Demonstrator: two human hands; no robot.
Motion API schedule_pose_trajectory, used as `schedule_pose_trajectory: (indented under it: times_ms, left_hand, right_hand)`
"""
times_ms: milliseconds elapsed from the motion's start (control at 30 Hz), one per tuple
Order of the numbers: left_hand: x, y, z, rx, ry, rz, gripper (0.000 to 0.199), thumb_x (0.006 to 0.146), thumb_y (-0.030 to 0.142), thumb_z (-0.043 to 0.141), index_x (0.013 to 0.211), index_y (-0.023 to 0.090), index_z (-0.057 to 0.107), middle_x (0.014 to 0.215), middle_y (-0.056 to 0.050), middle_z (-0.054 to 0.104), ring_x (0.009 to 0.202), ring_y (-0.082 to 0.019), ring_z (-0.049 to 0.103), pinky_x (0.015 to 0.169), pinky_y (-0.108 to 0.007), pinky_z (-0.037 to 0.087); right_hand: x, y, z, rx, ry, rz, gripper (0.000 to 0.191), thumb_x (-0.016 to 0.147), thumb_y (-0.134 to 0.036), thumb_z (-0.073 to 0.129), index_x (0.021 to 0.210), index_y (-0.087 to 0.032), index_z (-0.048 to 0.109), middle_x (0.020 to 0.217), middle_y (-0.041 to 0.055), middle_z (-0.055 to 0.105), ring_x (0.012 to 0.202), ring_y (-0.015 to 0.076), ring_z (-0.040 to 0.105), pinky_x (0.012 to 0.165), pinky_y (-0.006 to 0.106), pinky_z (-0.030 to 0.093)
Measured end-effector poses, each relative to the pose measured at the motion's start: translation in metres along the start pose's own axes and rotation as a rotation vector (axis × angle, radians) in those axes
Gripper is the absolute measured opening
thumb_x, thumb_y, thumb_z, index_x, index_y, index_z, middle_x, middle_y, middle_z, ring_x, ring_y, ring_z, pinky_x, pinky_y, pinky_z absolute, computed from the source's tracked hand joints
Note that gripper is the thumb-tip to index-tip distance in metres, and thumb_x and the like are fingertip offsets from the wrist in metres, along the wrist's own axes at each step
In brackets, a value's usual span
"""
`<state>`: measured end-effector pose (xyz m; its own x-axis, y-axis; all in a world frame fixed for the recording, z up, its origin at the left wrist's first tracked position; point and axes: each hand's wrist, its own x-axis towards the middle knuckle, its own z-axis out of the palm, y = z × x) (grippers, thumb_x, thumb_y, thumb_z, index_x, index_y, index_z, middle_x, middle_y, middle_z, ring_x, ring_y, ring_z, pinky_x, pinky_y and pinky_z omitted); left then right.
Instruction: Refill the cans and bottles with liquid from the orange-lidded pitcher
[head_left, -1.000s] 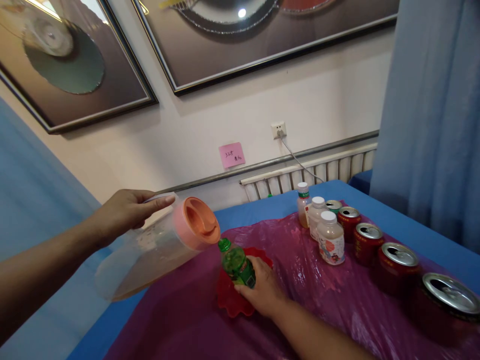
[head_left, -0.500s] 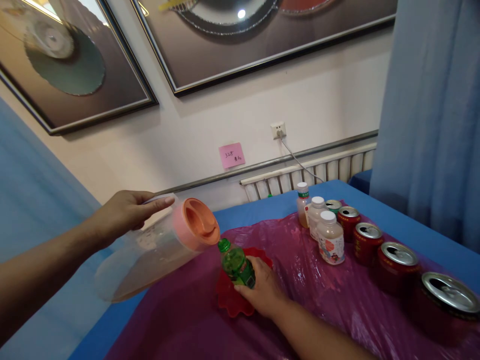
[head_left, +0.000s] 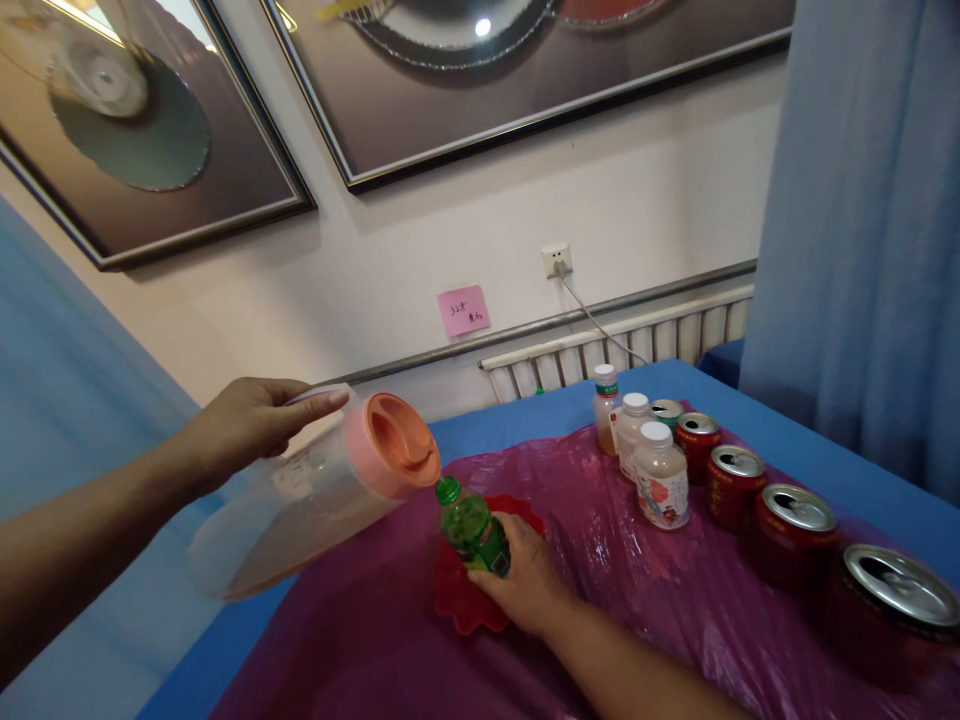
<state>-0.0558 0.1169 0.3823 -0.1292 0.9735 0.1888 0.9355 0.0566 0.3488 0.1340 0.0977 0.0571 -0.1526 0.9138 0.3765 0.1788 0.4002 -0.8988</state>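
Observation:
My left hand (head_left: pixel 259 425) is closed round the handle of a clear plastic pitcher (head_left: pixel 300 520) with an orange lid (head_left: pixel 401 440). The pitcher is tipped far over to the right, and brownish liquid lies along its lower side. Its lid edge is right at the mouth of a green plastic bottle (head_left: pixel 469 525); I cannot make out a stream between them. My right hand (head_left: pixel 525 580) grips the bottle, which has no cap on and leans left toward the pitcher. Below the bottle is a red scalloped dish (head_left: pixel 457 600), partly hidden by the bottle and hand.
Several white-capped bottles (head_left: pixel 664 485) and a row of opened drink cans (head_left: pixel 799 535) stand on the purple plastic sheet (head_left: pixel 600 620) to the right. The sheet covers part of a blue table (head_left: pixel 817 430). Behind are a radiator (head_left: pixel 577 360) and a plugged-in cord (head_left: pixel 600 315).
The pitcher and my left hand have shifted very slightly upward. The bottle and my right hand are nearly still.

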Motion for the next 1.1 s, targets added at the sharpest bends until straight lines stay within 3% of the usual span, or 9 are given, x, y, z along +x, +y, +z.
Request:
schedule_pose_trajectory:
  times_ms: [1100]
  left_hand:
    - [-0.001,0.0018,0.0015,-0.018,0.029,-0.012,0.057,0.063,0.076,0.064,0.047,0.025,0.044,0.044,0.004,0.033,0.046,-0.014,0.031,0.047,-0.029,0.025]
  right_hand:
    - [0.0006,0.0014,0.0015,0.01,0.014,-0.013,0.056,0.071,-0.021,0.076,0.123,-0.024,0.058,0.115,0.0061,0.067,0.109,0.025,0.062,0.096,0.039,0.047]
